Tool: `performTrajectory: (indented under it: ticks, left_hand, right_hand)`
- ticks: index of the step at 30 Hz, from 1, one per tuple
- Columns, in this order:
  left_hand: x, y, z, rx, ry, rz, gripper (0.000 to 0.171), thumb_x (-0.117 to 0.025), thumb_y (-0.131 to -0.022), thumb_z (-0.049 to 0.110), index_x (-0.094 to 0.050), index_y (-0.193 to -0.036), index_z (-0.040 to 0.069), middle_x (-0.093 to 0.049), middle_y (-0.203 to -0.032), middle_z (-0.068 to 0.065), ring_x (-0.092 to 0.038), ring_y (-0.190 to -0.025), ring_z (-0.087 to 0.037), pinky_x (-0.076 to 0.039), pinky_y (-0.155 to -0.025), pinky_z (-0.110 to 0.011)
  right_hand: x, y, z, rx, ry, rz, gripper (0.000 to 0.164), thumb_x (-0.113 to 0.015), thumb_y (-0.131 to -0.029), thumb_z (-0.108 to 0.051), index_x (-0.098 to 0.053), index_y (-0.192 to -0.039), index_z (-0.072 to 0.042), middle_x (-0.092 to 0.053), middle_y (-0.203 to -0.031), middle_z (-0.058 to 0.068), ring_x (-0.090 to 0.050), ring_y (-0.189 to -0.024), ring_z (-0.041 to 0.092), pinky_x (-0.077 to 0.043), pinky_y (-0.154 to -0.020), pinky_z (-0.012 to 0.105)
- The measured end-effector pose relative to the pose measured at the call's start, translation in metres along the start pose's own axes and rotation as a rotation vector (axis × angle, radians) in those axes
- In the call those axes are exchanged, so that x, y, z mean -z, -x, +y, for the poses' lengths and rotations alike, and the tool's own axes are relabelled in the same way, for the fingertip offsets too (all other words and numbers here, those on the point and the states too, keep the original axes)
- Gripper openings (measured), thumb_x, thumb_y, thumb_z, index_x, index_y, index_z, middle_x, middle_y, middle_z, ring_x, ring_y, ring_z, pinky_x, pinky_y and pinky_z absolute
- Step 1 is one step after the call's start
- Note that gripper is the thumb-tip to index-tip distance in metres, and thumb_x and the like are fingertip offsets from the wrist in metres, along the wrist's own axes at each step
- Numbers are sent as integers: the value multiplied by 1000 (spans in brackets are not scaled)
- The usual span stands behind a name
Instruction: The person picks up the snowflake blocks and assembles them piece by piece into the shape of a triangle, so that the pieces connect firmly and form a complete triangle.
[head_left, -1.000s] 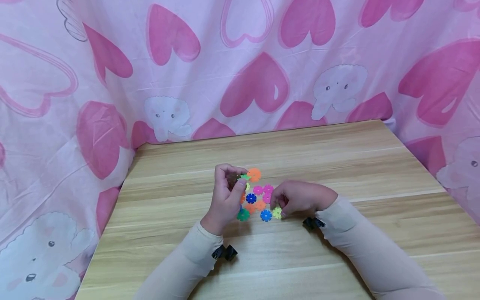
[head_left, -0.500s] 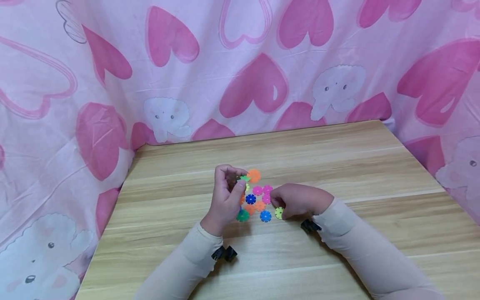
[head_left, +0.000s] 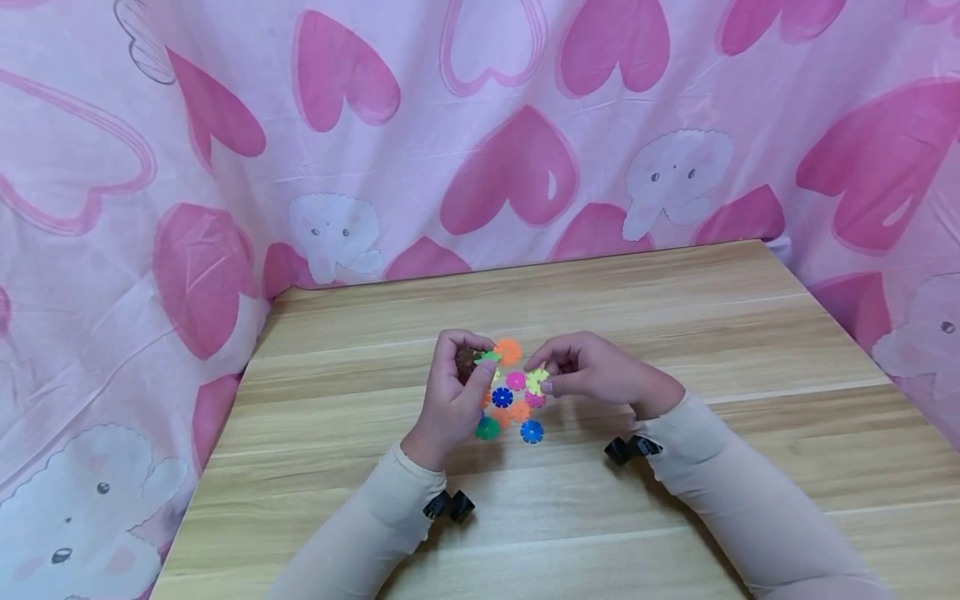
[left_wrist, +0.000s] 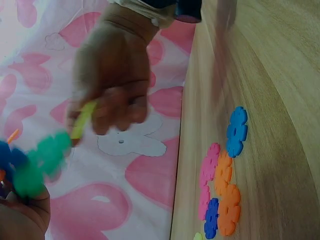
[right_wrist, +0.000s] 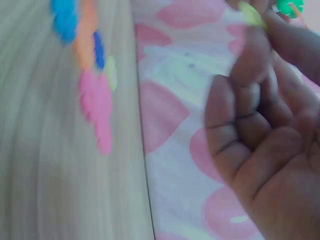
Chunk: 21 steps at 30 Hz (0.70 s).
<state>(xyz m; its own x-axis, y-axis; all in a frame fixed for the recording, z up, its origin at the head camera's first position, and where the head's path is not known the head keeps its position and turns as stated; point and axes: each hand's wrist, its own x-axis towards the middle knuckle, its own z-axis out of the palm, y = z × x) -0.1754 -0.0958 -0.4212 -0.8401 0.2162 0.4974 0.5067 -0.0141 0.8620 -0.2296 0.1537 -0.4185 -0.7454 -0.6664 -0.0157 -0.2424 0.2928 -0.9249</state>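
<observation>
Right hand, yellow disc pinched at its left side, left hand gripping several discs

A bunch of joined discs sits in the fingers of the left hand. To its right, one disc is in the fingers of the right hand. Below and between the fingers, loose discs lie on the table. Past the fingers, behind the table, hangs a cloth.
</observation>
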Motion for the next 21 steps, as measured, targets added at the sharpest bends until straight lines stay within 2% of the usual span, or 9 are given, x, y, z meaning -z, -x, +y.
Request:
performTrajectory:
  ticks: [3, 6, 9, 13, 17, 21]
  left_hand:
    - [0, 0, 0, 3, 1, -11, 24, -56, -102, 5, -46, -123, 1, -54, -99, -10, -45, -68, -18, -40, -61, -24]
    - [0, 0, 0, 2, -6, -18, 24, -57, -101, 5, -48, -124, 2, -53, -92, -9, -46, -67, -18, -41, -60, -24]
    - [0, 1, 0, 7, -17, -12, 25, -58, -101, 5, -50, -125, 2, -55, -98, -11, -48, -70, -17, -42, -62, -23]
    - [0, 2, 1, 5, -30, -13, 28, -58, -100, 3, -54, -128, 1, -58, -112, -14, -50, -75, -16, -43, -64, -22]
    - [0, 3, 1, -1, -29, -30, 28, -57, -100, 2, -57, -129, 2, -60, -115, -15, -50, -74, -15, -43, -63, -22]
    - [0, 4, 1, 1, -12, -50, 28, -57, -100, 2, -59, -129, 3, -61, -115, -15, -51, -74, -13, -45, -62, -21]
  right_hand:
    - [0, 1, -5, 81, -93, 75, 35, -73, -94, 1, -70, -129, -1, -65, -95, 14, -59, -80, 20, -56, -67, 26]
    - [0, 3, -9, 112, -162, 108, 41, -72, -93, 5, -64, -133, 5, -66, -102, 17, -64, -88, 21, -61, -77, 28]
    - [-1, 5, -13, 112, -223, 127, 42, -71, -94, 6, -61, -135, 8, -68, -106, 17, -68, -93, 20, -63, -83, 30]
    - [-2, 7, -16, 131, -264, 143, 41, -72, -95, 4, -61, -134, 8, -69, -108, 13, -69, -94, 18, -63, -85, 30]
    - [-3, 8, -18, 159, -293, 134, 40, -72, -97, 0, -60, -134, 10, -70, -107, 11, -70, -94, 18, -63, -86, 31]
    - [-5, 9, -19, 161, -304, 124, 38, -72, -97, -2, -61, -132, 8, -70, -108, 15, -71, -95, 20, -63, -86, 31]
